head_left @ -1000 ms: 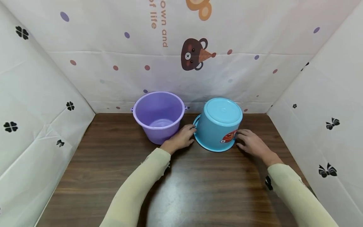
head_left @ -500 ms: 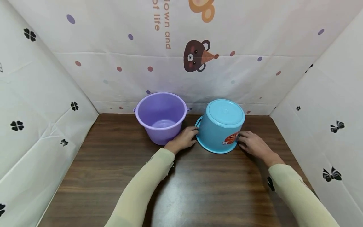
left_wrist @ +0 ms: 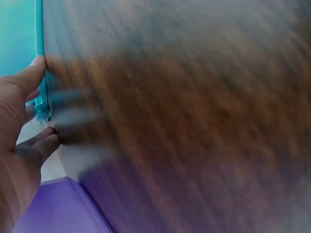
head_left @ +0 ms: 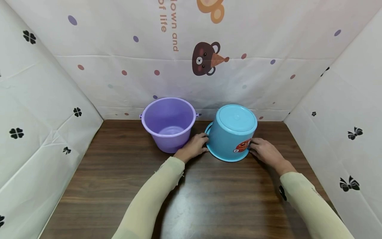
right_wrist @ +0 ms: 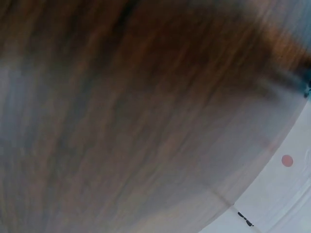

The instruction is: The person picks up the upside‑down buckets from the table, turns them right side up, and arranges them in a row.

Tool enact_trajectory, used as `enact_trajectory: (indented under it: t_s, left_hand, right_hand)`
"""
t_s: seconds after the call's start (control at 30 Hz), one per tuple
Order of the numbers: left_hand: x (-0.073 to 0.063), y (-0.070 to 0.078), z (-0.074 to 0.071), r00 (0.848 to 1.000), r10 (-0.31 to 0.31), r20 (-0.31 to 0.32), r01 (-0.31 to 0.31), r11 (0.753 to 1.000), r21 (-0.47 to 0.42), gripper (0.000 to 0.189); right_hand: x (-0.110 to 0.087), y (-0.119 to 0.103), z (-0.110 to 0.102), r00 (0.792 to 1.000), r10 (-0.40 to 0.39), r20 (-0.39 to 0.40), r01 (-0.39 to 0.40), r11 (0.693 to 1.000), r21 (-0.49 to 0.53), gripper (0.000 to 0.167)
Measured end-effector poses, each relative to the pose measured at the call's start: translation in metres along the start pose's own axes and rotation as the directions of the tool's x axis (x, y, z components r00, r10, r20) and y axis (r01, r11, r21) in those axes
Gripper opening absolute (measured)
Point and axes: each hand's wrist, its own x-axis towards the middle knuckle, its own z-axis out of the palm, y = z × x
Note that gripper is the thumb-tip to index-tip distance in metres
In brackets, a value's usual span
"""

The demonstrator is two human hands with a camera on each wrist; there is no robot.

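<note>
A light blue bucket stands upside down on the wooden table, its base facing up and a red label on its side. My left hand touches its rim on the left. In the left wrist view, the left hand's thumb lies at the blue rim, with the other fingers spread around the handle lug. My right hand rests against the lower right side, fingertips at the rim beside the label. The right wrist view shows no hand. A purple bucket stands upright, left of the blue one.
White patterned sheets wall in the table at the back and both sides. Both buckets stand near the back sheet. The purple bucket sits close behind my left wrist, with its rim showing in the left wrist view.
The head view has shifted slightly. Both hands stay at the blue bucket's rim, and neither bucket has visibly moved on the table.
</note>
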Motion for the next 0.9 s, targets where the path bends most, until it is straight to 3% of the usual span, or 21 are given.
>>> enact_trajectory:
  t_s: [0.2, 0.67, 0.9]
  left_hand:
    - [-0.0012, 0.0005, 0.0016, 1.000, -0.011, -0.003, 0.011, 1.000, 0.005, 0.034]
    - [-0.0044, 0.0011, 0.0040, 0.999, 0.036, -0.041, -0.036, 0.999, 0.001, 0.035]
    - [-0.0057, -0.0011, 0.0033, 0.998, 0.039, -0.046, -0.040, 0.999, -0.029, 0.035]
  right_hand:
    - [0.0009, -0.0012, -0.0005, 1.000, -0.007, 0.010, 0.008, 1.000, -0.021, 0.027]
    - [-0.0012, 0.0026, -0.0033, 0.996, -0.089, 0.009, 0.090, 0.990, -0.112, 0.027]
    - [0.0000, 0.0069, -0.0038, 0.983, -0.181, 0.035, 0.184, 0.970, -0.157, 0.029]
